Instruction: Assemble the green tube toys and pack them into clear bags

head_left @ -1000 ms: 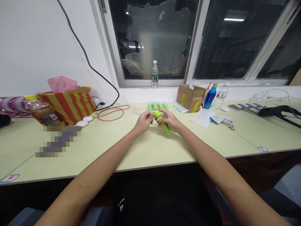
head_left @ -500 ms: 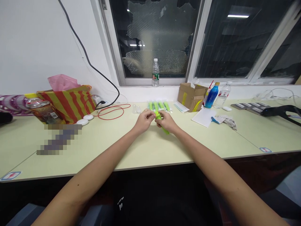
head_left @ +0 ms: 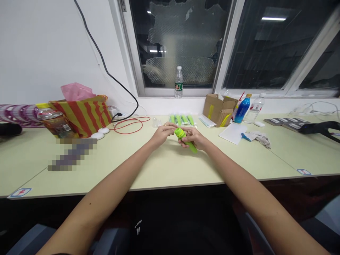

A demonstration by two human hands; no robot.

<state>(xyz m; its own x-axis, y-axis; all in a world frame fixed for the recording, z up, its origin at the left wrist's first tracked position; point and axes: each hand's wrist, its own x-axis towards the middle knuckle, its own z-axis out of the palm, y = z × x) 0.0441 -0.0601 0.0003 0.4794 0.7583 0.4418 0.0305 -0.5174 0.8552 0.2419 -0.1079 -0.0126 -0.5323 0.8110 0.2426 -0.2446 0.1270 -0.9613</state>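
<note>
My right hand (head_left: 193,137) is closed around a bright green tube-like piece (head_left: 181,133). Its ringed, round end, which looks like a screw neck, points toward the upper left, and a tapered green part sticks out below the fingers at the lower right. My left hand (head_left: 162,134) is beside the ringed end with its fingers stretched out and nothing visible in them. I cannot tell whether its fingertips touch the piece. Behind my hands lie several green pieces in clear plastic wrapping (head_left: 182,119). Small clear plastic parts (head_left: 156,122) stand just left of them.
A cardboard box (head_left: 220,109), a blue bottle (head_left: 242,109) and white paper (head_left: 232,134) are at the right, with a glove (head_left: 259,138) nearby. On the left are a striped bag (head_left: 85,117), a drink bottle (head_left: 57,122) and a red cable (head_left: 130,126). A water bottle (head_left: 179,83) stands on the sill.
My left fingers have come off the green piece's end and straightened. My right hand has turned the piece, so its ringed end now shows. The whole view has shifted slightly.
</note>
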